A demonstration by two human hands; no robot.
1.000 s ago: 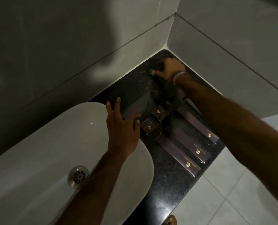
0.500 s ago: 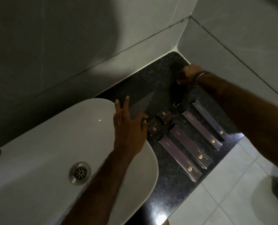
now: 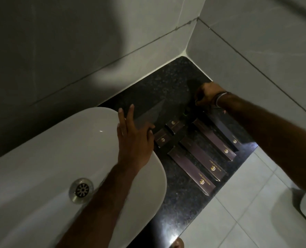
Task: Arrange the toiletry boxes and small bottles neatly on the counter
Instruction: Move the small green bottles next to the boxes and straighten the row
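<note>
your left hand (image 3: 133, 140) lay flat and spread on the rim of the white basin (image 3: 41, 158), fingers splayed and holding nothing, its thumb side touching the nearer of the two small boxes (image 3: 162, 140). your right hand (image 3: 206, 94) was curled downward near the back corner of the dark granite counter (image 3: 177, 197), fingers pinched around something dark; it was too dim there to tell what it held, though a small bottle (image 3: 185, 113) with a faint green glint stood just below those fingers, and i could not tell whether you were touching it. outward from the hands, a second small box (image 3: 174, 125) sat just beside the first, and four long boxes (image 3: 202, 158) lay in a slanted row, side by side with narrow gaps, their gold logos toward the counter's front edge; the far-right one was partly under your forearm. i judged the boxes to be light, thin card, stiff along their length but easy to dent, so you would have done best to nudge or pinch them by their long edges, not press on the faces. the bottle looked small and smooth, likely to tip or slip on polished stone, so a grip low around its body would have suited it better than the cap.
</note>
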